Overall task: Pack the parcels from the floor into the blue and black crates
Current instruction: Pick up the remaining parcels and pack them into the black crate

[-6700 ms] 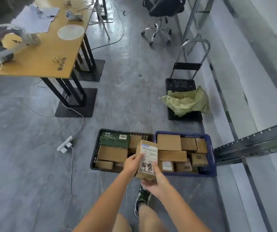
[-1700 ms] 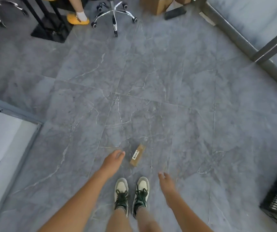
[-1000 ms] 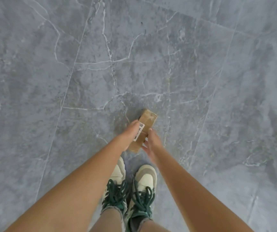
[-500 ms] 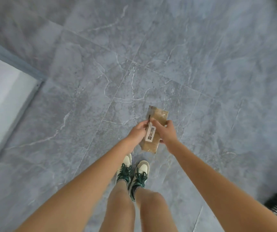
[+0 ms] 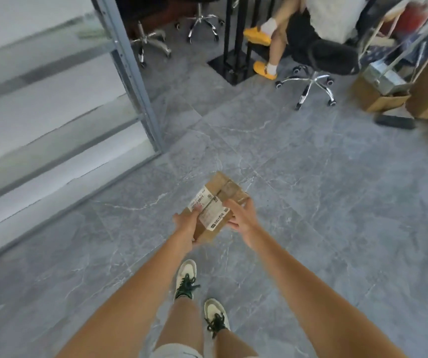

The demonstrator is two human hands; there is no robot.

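1. We have one parcel (image 5: 214,209) off the floor, held in front of us above the grey tiles. Our left hand (image 5: 185,226) grips its near left edge with the thumb on the label, and our right hand (image 5: 241,215) curls round its right side.
2. Neither the blue nor the black crate shows in this view, so we judge the carry and the drop into a crate are left to do. We cannot tell how full the crates are.
3. No other parcel lies on the visible floor (image 5: 324,202), so this may be among the last, though much of the room is out of view.
4. Around us: a metal shelf frame (image 5: 130,73) to the left, and ahead a seated person (image 5: 298,24) on an office chair (image 5: 313,81), with cardboard boxes (image 5: 380,96) at the far right.
5. Our path across the open tiles looks clear; the shelf post and chair are well apart from us.
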